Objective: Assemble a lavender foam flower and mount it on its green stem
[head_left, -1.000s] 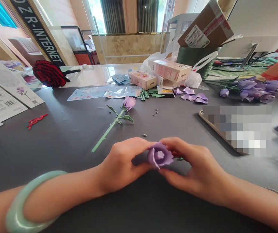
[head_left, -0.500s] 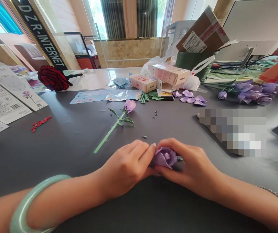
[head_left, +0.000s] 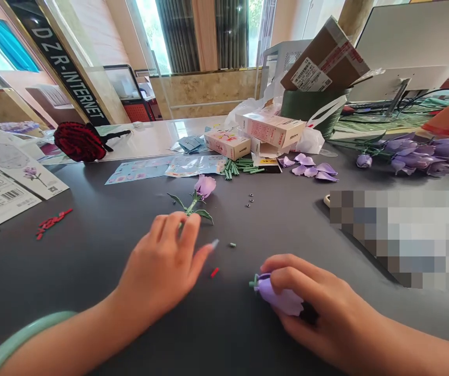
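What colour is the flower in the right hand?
Light purple; the head view shows it best, on the flower held by the right hand.

A lilac artificial rose (head_left: 204,187) on a green stem lies on a dark grey worktop (head_left: 71,261). Loose petals (head_left: 310,171), green stem pieces (head_left: 238,168), red pieces (head_left: 52,223) and printed instruction sheets (head_left: 1,177) lie scattered nearby.

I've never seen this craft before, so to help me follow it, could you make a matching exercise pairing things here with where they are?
Things:
1. Jade bangle
2. Purple bloom
3. Green-stemmed purple flower
4. Loose purple petals

Places:
A. Near the pink printed boxes
B. In the right hand
C. Around the left forearm
D. On the dark tabletop, by the left hand

Pairs: 1-C, 2-B, 3-D, 4-A
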A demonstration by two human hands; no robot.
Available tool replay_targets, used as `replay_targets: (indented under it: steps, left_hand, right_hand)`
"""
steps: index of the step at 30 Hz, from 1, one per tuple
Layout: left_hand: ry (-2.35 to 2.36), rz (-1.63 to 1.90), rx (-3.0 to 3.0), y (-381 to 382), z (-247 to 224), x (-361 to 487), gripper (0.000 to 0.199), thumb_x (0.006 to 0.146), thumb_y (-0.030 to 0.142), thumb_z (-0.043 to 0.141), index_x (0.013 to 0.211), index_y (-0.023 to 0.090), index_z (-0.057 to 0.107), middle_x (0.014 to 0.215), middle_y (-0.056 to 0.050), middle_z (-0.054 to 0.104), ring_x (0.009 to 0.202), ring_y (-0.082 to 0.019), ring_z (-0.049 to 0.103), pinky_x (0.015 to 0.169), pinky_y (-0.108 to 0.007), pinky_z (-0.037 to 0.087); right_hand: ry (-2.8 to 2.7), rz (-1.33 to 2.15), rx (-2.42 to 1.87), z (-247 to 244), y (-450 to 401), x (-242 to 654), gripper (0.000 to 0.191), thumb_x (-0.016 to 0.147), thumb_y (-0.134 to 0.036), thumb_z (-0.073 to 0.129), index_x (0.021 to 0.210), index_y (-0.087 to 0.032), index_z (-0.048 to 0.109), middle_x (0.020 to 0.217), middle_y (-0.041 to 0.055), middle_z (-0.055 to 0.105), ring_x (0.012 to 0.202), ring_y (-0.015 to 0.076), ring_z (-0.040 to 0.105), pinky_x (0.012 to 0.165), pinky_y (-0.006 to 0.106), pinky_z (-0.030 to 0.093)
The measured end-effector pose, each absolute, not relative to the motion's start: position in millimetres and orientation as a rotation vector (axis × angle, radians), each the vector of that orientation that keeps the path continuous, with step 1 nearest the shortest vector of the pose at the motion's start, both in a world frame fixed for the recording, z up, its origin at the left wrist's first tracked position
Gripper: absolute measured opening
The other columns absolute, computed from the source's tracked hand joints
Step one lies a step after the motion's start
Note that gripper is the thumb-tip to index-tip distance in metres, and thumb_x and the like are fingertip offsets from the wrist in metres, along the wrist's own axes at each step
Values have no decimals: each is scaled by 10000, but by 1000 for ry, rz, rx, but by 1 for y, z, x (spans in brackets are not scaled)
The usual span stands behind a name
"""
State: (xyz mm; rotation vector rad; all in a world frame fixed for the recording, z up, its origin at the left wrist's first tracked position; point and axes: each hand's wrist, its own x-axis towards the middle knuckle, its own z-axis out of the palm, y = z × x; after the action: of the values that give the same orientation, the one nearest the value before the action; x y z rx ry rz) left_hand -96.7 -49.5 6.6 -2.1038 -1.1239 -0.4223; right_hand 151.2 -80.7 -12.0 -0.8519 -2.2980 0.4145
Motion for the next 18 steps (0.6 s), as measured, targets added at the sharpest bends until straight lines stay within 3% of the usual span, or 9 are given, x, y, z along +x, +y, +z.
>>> replay_targets:
  steps: [4,8,10,14,18]
  left_hand:
    - [-1417,-124,-1915,-38,10,-105,266,919,299,452,936,82,606,753,-147,614,694,-311,612,400,-285,357]
    - [-1524,15,-1977,-34,9,-112,337,932,293,411,684,133,574,570,-104,580,555,-281,614,387,-240,208]
    - [-1535,55,-1999,-33,8,-115,346,929,229,388,644,141,563,505,-89,566,475,-257,595,391,-230,162]
    - [-1491,50,-1978,-32,8,-116,371,915,143,350,592,157,532,423,-57,521,351,-199,518,385,-222,122]
    - [-1382,-60,-1931,-35,13,-111,389,937,190,366,570,179,493,388,-15,462,331,-175,475,388,-228,166]
  right_hand:
    - [-2342,399,-824,-10,-80,150,272,790,-18,451,971,-210,518,998,63,661,844,133,647,740,213,551]
    - [-2356,368,-823,-14,-78,150,429,796,-16,464,1185,-191,507,1031,75,661,900,150,639,812,237,548]
    - [-2412,334,-798,-16,-77,151,429,800,-23,469,1190,-187,541,1050,87,649,927,167,628,820,253,548]
    - [-2466,259,-794,-18,-75,152,342,818,-32,464,1096,-175,604,1031,108,636,943,190,608,826,298,545]
    - [-2375,162,-812,-20,-75,150,347,800,-15,465,1090,-154,595,978,108,634,901,211,604,849,396,540]
